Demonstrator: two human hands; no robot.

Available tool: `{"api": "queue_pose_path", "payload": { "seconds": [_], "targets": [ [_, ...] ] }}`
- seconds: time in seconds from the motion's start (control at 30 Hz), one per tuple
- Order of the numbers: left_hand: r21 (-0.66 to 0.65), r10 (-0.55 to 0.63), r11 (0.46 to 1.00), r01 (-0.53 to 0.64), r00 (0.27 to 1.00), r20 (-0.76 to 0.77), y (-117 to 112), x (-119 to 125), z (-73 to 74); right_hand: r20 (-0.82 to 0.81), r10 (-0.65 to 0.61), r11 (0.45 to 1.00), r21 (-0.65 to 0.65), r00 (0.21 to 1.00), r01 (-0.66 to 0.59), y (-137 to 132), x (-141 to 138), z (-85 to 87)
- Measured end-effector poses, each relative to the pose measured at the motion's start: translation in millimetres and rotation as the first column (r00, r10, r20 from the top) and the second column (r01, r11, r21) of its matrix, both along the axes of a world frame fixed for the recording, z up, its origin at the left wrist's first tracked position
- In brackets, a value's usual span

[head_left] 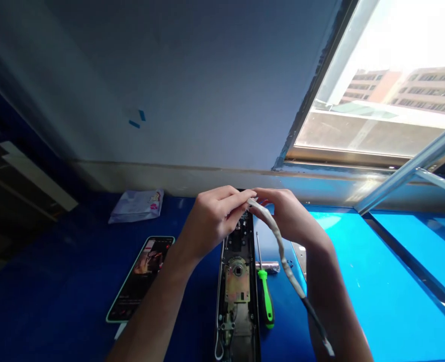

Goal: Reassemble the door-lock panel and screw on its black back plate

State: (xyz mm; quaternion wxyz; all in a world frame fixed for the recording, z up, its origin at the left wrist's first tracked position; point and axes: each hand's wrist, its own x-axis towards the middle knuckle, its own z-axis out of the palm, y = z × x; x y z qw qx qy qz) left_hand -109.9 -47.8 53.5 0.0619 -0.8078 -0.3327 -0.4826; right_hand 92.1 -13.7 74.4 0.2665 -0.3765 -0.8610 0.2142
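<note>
A long black lock housing (238, 281) with a brass-coloured mechanism inside lies lengthwise in front of me. Above its far end my left hand (222, 208) is closed, its thumb and fingers pinching one end of a white-wrapped cable (278, 241). My right hand (282, 208) meets it from the other side, fingers bent around the same end; the fingertips are partly hidden. From there the cable droops over to the right, ending in a dark sleeve with bare wire tips. Red wire shows by the right fingers. A green-handled screwdriver (266, 299) rests beside the housing.
To the left, a phone (141, 276) with a lit screen lies on the blue table (71, 281). A white packet (137, 205) sits near the wall. Behind the screwdriver is a shiny cylinder (269, 267). A metal bar (407, 173) slants at the right by the window.
</note>
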Motion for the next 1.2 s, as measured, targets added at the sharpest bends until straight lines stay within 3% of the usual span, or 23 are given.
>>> {"api": "queue_pose_path", "payload": {
  "seconds": [0.13,0.3,0.47,0.53,0.63,0.7,0.8,0.9,1.07,1.2],
  "targets": [
    [-0.041,-0.075,0.996,0.077,0.996,0.043,7.8,1.8,5.3,-0.027,0.049,0.992,0.114,0.998,-0.046,7.5,-11.1,-5.1],
    [-0.111,-0.133,0.983,0.144,0.986,0.102,14.5,1.3,4.9,0.005,0.04,0.994,0.104,0.999,-0.04,18.1,-11.5,-18.1],
    [-0.191,-0.142,0.966,0.174,0.975,0.171,17.6,-1.2,6.5,0.013,0.025,0.995,0.093,1.0,-0.026,20.8,-9.6,-18.5],
    [-0.255,-0.189,0.934,0.25,0.952,0.241,19.3,-2.4,6.7,0.017,0.029,0.996,0.087,0.999,-0.03,23.6,-7.1,-20.0],
    [-0.396,-0.225,0.84,0.371,0.903,0.366,25.8,-6.7,3.5,0.018,0.015,0.998,0.069,1.0,-0.016,31.7,-0.3,-26.0],
    [-0.461,-0.13,0.827,0.322,0.907,0.4,33.3,-11.4,-1.5,0.022,-0.014,0.999,0.045,1.0,0.013,37.1,4.3,-30.3],
    [-0.52,0.107,0.851,0.077,0.943,0.316,46.7,-18.6,-12.8,0.043,-0.07,0.998,0.001,0.997,0.07,40.4,7.1,-32.7],
    [-0.593,0.239,0.798,-0.106,0.96,0.149,56.7,-23.0,-27.3,0.081,-0.087,0.996,-0.025,0.993,0.089,37.3,4.3,-30.1],
    [-0.717,0.181,0.685,-0.13,0.983,-0.005,59.2,-22.8,-45.2,0.164,-0.067,0.997,-0.013,0.984,0.071,29.7,-2.3,-26.9],
    [-0.742,0.132,0.657,-0.131,0.99,-0.058,57.2,-18.4,-46.8,0.218,-0.079,0.997,0.002,0.973,0.08,27.3,-4.6,-29.4]
  ]
}}
